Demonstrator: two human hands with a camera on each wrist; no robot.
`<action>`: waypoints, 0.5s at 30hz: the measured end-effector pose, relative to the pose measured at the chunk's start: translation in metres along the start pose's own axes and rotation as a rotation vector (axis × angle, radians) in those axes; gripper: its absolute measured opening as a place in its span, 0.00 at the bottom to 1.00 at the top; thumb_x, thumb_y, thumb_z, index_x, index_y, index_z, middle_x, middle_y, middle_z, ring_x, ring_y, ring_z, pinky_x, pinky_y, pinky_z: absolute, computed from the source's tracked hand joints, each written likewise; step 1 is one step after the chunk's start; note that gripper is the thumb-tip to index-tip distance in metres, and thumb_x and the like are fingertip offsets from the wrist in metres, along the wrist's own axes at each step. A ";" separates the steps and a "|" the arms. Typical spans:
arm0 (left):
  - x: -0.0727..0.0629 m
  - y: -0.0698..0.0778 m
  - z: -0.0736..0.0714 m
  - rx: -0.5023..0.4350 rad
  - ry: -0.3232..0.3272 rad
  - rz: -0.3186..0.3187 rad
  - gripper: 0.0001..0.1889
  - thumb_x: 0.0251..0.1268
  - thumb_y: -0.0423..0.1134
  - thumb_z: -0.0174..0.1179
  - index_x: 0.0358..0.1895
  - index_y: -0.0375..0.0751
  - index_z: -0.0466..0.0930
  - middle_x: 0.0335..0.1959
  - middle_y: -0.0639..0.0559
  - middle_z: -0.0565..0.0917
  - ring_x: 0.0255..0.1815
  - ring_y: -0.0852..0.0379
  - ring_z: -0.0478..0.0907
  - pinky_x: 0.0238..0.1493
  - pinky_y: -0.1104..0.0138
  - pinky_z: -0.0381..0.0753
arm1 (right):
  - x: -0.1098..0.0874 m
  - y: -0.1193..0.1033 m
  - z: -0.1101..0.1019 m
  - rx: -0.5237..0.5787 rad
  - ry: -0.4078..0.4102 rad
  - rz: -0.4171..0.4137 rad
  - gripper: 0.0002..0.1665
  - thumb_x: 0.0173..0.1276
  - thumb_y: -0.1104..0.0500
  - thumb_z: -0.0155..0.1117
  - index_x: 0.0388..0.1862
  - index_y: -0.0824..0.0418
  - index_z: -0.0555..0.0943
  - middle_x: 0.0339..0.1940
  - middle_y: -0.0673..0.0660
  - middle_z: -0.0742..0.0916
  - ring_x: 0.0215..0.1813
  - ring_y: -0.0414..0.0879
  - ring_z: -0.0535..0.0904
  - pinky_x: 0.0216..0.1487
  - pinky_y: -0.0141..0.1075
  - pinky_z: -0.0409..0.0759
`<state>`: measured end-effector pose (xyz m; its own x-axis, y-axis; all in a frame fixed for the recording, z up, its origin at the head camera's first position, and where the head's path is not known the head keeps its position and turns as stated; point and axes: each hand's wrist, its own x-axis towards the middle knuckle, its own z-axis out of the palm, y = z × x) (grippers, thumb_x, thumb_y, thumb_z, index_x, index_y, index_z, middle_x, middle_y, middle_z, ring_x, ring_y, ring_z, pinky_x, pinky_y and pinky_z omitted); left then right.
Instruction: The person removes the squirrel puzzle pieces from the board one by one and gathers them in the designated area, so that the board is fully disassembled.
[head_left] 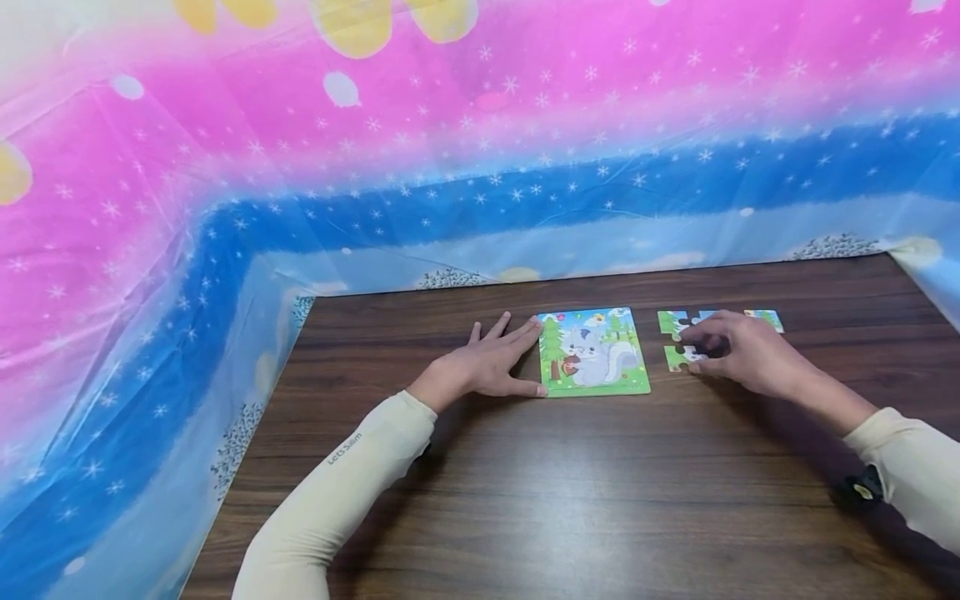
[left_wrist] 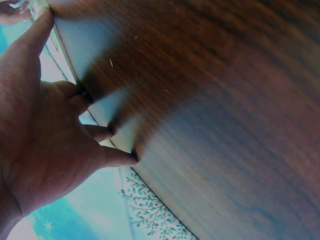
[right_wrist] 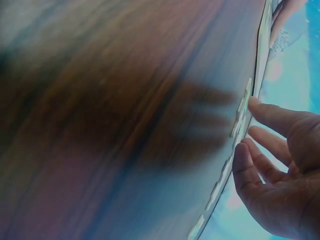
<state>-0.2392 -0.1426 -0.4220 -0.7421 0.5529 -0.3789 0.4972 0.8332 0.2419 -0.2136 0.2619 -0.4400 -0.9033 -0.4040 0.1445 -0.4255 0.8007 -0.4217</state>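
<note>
A square squirrel picture board [head_left: 592,354] lies flat on the dark wooden table in the head view. My left hand [head_left: 498,362] rests beside it with fingers spread, its thumb and a fingertip at the board's left edge. To the right of the board, my right hand [head_left: 738,350] bends over a small group of jigsaw puzzle pieces. Thumb and fingers pinch at a puzzle piece [head_left: 695,353], mostly covered by the hand. A green corner piece [head_left: 669,323] shows left of the fingers. In the right wrist view, the fingertips of the right hand [right_wrist: 285,165] are right at the pieces [right_wrist: 241,117].
Another puzzle piece [head_left: 767,320] lies beyond the right hand. The wooden table [head_left: 562,500] reaches back to a pink and blue snowflake cloth [head_left: 480,183] hanging along its far and left sides. A dark wrist device [head_left: 866,485] sits at the right sleeve.
</note>
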 end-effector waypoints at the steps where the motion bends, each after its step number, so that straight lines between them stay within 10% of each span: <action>1: 0.000 0.000 0.000 0.000 0.000 0.000 0.56 0.71 0.75 0.55 0.89 0.60 0.31 0.90 0.62 0.34 0.91 0.44 0.26 0.85 0.32 0.29 | 0.001 -0.002 0.001 0.007 0.012 -0.004 0.24 0.64 0.58 0.81 0.60 0.58 0.89 0.48 0.58 0.90 0.44 0.48 0.87 0.41 0.42 0.82; 15: 0.002 0.000 0.001 0.004 0.000 -0.012 0.56 0.70 0.76 0.54 0.88 0.62 0.30 0.90 0.63 0.33 0.91 0.45 0.26 0.85 0.33 0.29 | 0.040 -0.053 0.026 0.237 -0.088 -0.006 0.30 0.70 0.56 0.76 0.70 0.57 0.82 0.58 0.59 0.90 0.51 0.50 0.90 0.46 0.43 0.85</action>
<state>-0.2400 -0.1415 -0.4236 -0.7482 0.5424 -0.3822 0.4896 0.8400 0.2336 -0.2259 0.1921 -0.4355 -0.8883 -0.4533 0.0735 -0.3964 0.6761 -0.6211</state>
